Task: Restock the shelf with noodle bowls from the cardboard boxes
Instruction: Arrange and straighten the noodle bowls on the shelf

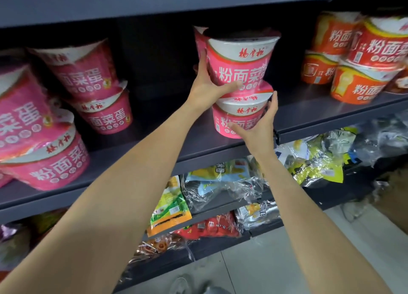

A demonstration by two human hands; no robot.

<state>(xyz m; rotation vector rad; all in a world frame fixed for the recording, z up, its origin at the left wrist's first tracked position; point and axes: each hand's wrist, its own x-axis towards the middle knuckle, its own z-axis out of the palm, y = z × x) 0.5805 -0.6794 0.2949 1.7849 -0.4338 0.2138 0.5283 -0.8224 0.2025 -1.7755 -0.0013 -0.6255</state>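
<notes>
Two pink noodle bowls stand stacked on the dark grey shelf (309, 110). My left hand (209, 83) grips the upper pink bowl (240, 57) at its lower left side, thumb under its base. My right hand (258, 125) cups the lower pink bowl (238, 114) from the right, fingers up along its side and thumb across its front. Another pink bowl (199, 39) shows partly behind the stack.
More pink bowls (55, 161) are piled at the left of the same shelf, orange bowls (362, 86) at the right. A gap lies between the left pile and my stack. Snack bags (220, 183) fill the lower shelves. A cardboard box (397, 196) edge shows at right.
</notes>
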